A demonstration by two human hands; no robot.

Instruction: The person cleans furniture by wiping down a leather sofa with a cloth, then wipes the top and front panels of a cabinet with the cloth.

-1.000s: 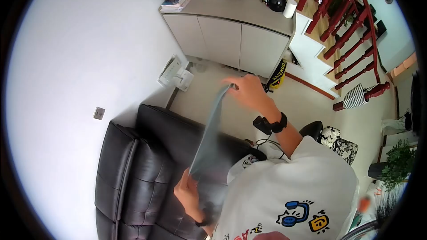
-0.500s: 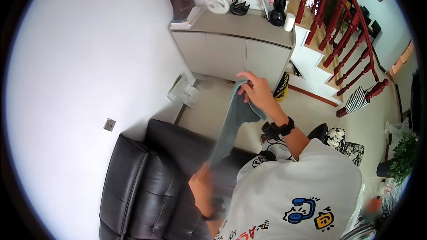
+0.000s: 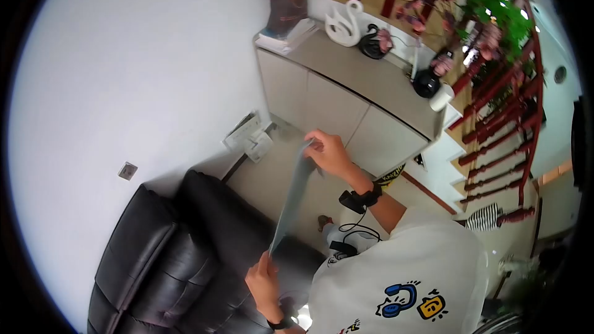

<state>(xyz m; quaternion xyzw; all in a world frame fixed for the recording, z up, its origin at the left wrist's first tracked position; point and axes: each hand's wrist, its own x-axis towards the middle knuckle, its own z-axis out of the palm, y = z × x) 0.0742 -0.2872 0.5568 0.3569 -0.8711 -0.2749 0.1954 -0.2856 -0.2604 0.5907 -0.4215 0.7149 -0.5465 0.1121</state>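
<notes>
A thin grey-green cloth (image 3: 289,201) is stretched between my two hands, running down and to the left above the dark sofa. My right hand (image 3: 328,153) pinches its upper end, fingers bent over the edge. At the lower end, the fingers of my left hand (image 3: 263,281) are closed on the cloth's other corner. The cloth is seen nearly edge-on, so most of its surface is hidden. Both wrists wear black bands, and a small black device with a cable (image 3: 356,201) hangs at the right one.
A black leather sofa (image 3: 148,241) stands at lower left. Ahead, a grey cabinet (image 3: 346,68) carries a white swan (image 3: 343,23), a black swan (image 3: 373,42) and a black vase (image 3: 427,83). Stairs with red railings (image 3: 504,142) rise at right. Papers (image 3: 250,138) lean by the wall.
My right hand has moved down and left in view, and the cloth has gone from partly folded over to a straighter, narrower strip. The view has turned, shifting the cabinet and stairs.
</notes>
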